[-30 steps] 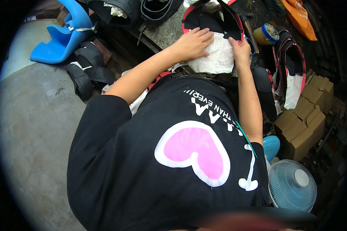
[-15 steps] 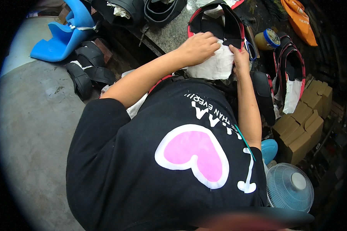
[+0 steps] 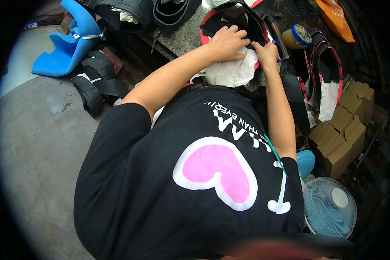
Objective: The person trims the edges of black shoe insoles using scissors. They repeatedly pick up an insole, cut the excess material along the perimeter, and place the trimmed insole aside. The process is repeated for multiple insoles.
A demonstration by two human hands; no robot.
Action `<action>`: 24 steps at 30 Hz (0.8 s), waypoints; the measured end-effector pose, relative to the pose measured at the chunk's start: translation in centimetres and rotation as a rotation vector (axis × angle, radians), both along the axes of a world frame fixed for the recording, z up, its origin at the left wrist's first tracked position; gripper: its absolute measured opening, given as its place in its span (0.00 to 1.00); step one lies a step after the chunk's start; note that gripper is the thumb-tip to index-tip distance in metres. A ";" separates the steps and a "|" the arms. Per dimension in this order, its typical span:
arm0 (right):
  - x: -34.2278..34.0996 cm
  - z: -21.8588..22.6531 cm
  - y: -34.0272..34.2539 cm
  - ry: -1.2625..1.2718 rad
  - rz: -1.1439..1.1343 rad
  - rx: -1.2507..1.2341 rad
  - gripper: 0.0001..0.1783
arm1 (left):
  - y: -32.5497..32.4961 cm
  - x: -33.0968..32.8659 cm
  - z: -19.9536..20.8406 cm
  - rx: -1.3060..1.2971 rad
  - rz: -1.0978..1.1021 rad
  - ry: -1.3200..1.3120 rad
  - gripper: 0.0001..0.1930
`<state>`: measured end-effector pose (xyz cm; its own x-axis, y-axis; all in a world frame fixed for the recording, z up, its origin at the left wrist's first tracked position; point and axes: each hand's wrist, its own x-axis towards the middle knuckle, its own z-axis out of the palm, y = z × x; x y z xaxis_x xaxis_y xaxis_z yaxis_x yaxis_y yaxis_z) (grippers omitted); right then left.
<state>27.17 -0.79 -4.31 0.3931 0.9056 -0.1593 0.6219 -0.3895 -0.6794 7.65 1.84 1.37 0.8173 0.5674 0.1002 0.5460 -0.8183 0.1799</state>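
Observation:
A curved black piece with red edging (image 3: 235,11), which looks like a shoe upper, stands at the bench edge in front of me. White cloth (image 3: 231,73) hangs from its near side, toward my body. My left hand (image 3: 228,44) is over the near rim, where the cloth meets the black lining, its fingers bent and gripping there. My right hand (image 3: 265,55) pinches the right part of the same rim, thumb on the inner side. The two thumbs and fingertips are close together. The fingers' undersides are hidden.
Similar black pieces with red edging (image 3: 323,58) stand at the right, near a jar with a blue lid (image 3: 297,37) and cardboard boxes (image 3: 340,134). A fan (image 3: 329,208) is at lower right. Black strapped pieces (image 3: 97,82) and blue foam (image 3: 67,43) are at left.
My left hand has shifted from the white cloth up to the rim, its fingers more spread. My right hand has moved slightly left and inward. The whole view has shifted a little.

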 end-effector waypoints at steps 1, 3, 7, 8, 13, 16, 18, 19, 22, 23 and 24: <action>0.0 -0.1 -0.1 -0.003 0.014 0.042 0.24 | 0.3 0.2 0.0 0.009 -0.006 0.008 0.27; -0.2 0.0 -0.3 -0.021 0.014 0.097 0.24 | 0.8 0.5 -0.3 -0.020 -0.022 0.034 0.25; -0.3 0.6 -0.6 0.084 -0.015 0.044 0.24 | 1.3 -0.5 -1.7 -0.305 0.056 -0.185 0.22; -0.4 0.6 -0.7 0.134 -0.037 0.055 0.24 | 1.2 -0.6 -2.0 -0.282 0.056 -0.301 0.21; -0.9 1.0 -0.7 0.222 -0.083 0.076 0.22 | -0.2 -0.5 -2.2 -0.209 0.093 -0.221 0.19; -0.9 1.3 -0.8 0.239 -0.095 0.018 0.21 | 0.0 0.0 -1.7 -0.209 0.089 -0.162 0.19; -0.7 1.3 -0.9 0.322 -0.074 0.044 0.21 | 0.8 0.2 -1.8 -0.311 0.077 -0.175 0.20; -0.6 1.2 -0.9 0.294 -0.076 0.035 0.21 | 1.0 0.3 -2.0 -0.348 0.069 -0.204 0.20; -0.3 0.7 -0.7 0.232 -0.055 0.022 0.22 | 1.2 0.1 -3.0 -0.477 0.141 -0.345 0.18; -0.3 0.4 -0.7 0.209 -0.055 0.032 0.22 | 1.2 0.1 -3.3 -0.412 0.109 -0.387 0.18; -0.3 0.2 -0.7 0.183 -0.077 0.019 0.22 | 1.1 0.1 -3.6 -0.368 0.097 -0.388 0.17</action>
<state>26.84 -1.51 -4.07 0.4271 0.8777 -0.2172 0.4565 -0.4167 -0.7861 7.74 2.96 -2.21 0.7019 0.6929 0.1647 0.4524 -0.6123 0.6484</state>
